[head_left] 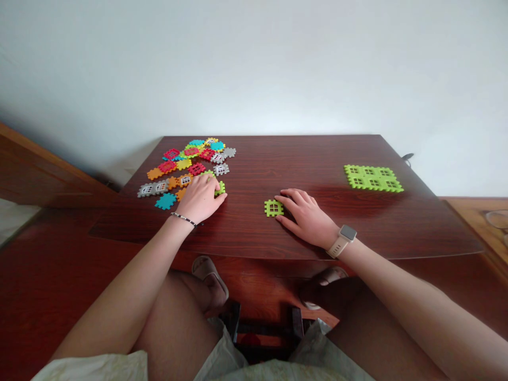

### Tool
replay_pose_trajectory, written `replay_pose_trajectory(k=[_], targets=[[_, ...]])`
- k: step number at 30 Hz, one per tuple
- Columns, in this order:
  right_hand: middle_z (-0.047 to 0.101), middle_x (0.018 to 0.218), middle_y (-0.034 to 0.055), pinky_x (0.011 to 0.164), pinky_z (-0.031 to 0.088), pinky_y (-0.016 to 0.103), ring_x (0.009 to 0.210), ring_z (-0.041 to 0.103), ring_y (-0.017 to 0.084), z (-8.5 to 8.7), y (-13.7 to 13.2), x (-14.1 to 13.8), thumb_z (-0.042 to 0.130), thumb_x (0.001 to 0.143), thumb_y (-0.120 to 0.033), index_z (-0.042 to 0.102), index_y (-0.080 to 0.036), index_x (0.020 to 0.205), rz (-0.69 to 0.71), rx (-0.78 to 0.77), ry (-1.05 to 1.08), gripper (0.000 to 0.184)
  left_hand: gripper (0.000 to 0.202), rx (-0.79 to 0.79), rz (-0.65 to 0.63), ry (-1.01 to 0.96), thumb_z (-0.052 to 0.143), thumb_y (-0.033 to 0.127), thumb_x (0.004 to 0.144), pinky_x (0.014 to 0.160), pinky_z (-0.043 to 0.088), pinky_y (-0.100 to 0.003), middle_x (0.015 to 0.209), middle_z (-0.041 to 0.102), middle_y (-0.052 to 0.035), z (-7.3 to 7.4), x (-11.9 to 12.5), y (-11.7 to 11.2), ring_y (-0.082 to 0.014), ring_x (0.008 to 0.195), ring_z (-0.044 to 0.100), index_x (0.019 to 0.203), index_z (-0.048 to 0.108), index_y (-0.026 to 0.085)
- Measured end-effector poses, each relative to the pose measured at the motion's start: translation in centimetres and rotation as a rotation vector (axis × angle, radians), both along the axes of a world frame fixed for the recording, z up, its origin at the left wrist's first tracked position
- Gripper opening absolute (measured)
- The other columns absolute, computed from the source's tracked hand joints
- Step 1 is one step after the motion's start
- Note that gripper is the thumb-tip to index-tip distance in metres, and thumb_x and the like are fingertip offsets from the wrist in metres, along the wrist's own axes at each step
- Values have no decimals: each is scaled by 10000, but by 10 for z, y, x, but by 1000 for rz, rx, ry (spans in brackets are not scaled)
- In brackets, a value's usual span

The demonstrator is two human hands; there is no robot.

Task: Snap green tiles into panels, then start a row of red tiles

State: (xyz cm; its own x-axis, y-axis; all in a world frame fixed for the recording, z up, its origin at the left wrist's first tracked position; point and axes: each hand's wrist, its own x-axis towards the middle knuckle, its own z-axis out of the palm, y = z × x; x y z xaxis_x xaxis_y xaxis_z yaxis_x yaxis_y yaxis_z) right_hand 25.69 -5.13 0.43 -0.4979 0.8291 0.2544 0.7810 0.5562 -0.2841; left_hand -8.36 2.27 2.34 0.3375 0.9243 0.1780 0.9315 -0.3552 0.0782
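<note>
Under the left hand (202, 198) lies a light-green piece (220, 188), its toothed edge showing past the fingertips and thumb; that hand's fingers are half bent and close together, and whether they grip the piece cannot be told. Between the two hands, just beside the right hand (306, 216), a green window tile (273, 208) rests flat on the bench (246, 230). The right hand is loosely spread, palm down, with its forefinger and thumb tips at the tile's near side, not closed around it. Well to the right of the right hand and farther off sits a green panel (373, 178) of window squares, three across and two deep. Beyond the left hand and to its left spread mixed pieces in red, orange, yellow, blue and grey, among them a blue piece (165, 201) and a grey pair (154, 188) with white windows. A watch (348, 233) circles the right wrist.
</note>
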Motion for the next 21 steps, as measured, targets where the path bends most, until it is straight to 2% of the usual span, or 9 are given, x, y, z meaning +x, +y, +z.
replay_pose_trajectory(k=[9,16,21], targets=[[573,1568,181,1170,493,630,1457,512,399,-1,1,0,516,1113,-497,563,-257,1569,0,1,0,518,139,-41,-36,-116,681,381,962,1028,551,-507,1079,696,-108,2,8,-5,-346,1120,654,956,651,246],[568,1576,186,1178,490,624,1462,509,398,-1,1,0,517,1116,-497,565,-236,1564,-1,1,-7,520,188,-99,-60,-162,753,384,945,1036,544,-452,1143,681,-78,6,12,-11,-314,1152,680,977,630,245],[564,1583,189,1179,489,628,1466,503,398,-2,1,0,518,1117,-501,561,-231,1567,2,3,-5,526,244,-149,-50,-205,787,401,927,942,559,-401,1220,694,-63,9,17,-15,-272,1042,720,1051,640,250]])
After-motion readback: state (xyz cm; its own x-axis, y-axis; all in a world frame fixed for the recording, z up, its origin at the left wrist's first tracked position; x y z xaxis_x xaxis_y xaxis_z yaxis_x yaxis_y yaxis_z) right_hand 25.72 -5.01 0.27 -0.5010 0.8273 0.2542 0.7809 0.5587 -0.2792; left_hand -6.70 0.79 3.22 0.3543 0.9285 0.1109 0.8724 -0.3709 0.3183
